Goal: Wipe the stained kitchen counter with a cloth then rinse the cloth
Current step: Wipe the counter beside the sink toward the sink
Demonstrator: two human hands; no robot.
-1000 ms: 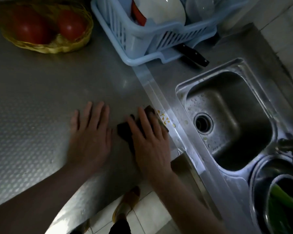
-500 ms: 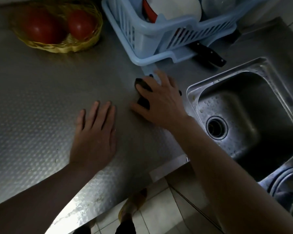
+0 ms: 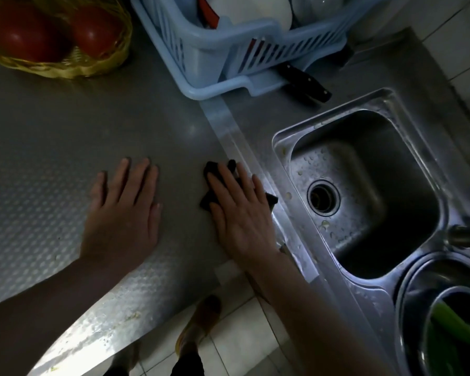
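Observation:
A dark cloth (image 3: 209, 198) lies on the grey textured counter (image 3: 65, 137), close to the taped seam beside the sink. My right hand (image 3: 239, 213) presses flat on the cloth with fingers spread, covering most of it. Only the cloth's corners show around my fingers. My left hand (image 3: 122, 210) rests flat and open on the counter to the left, holding nothing. The steel sink (image 3: 364, 196) lies to the right, with droplets and small food bits on its floor.
A blue dish rack (image 3: 228, 44) with dishes stands at the back, a black-handled knife (image 3: 304, 80) beside it. A yellow basket (image 3: 65, 63) of tomatoes sits at the back left. A bowl with greens (image 3: 451, 329) is in the near right basin. The counter's front edge is just below my hands.
My right hand has slid the cloth from near the dish rack back toward me, to beside the sink edge. My left hand has stayed flat in place.

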